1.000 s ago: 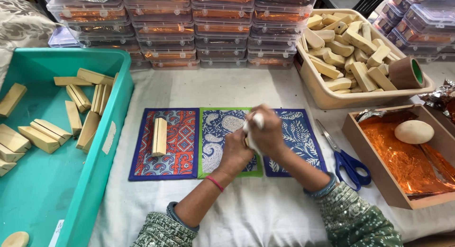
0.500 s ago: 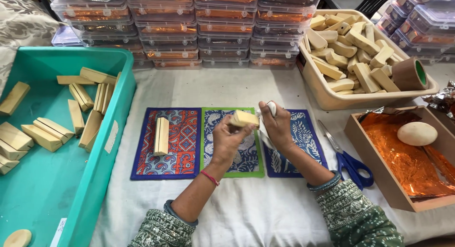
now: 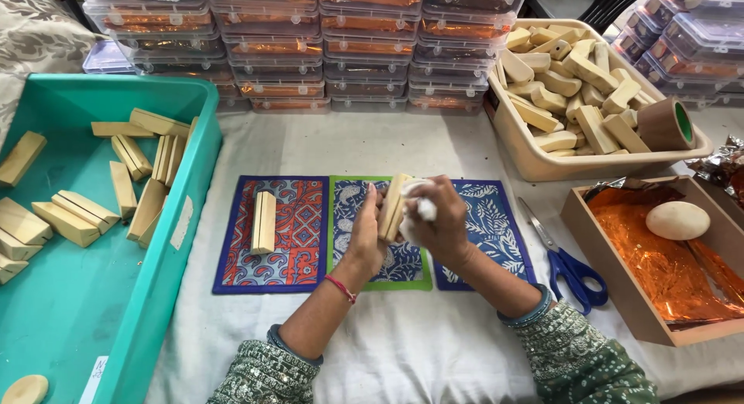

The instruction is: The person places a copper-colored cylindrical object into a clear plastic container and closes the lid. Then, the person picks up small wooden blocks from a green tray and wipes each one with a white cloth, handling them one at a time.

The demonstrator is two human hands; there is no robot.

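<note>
Over the green-bordered middle patterned cloth mat point(image 3: 364, 274) on the white-covered surface point(image 3: 403, 365), the left hand point(image 3: 370, 232) is clamped around a pale rectangular wooden block point(image 3: 393, 207), held upright on edge. Just right of it, the right hand point(image 3: 440, 224) presses a small white cloth wad point(image 3: 422, 206) against the block's face, fingers curled tight. This looks like wiping; turning the block to an unwiped face would call for a shifted grip.

Clear lidded boxes point(image 3: 271, 43) w/ orange contents stacked at back; white label point(image 3: 183, 222) on teal bin point(image 3: 167, 249).
</note>
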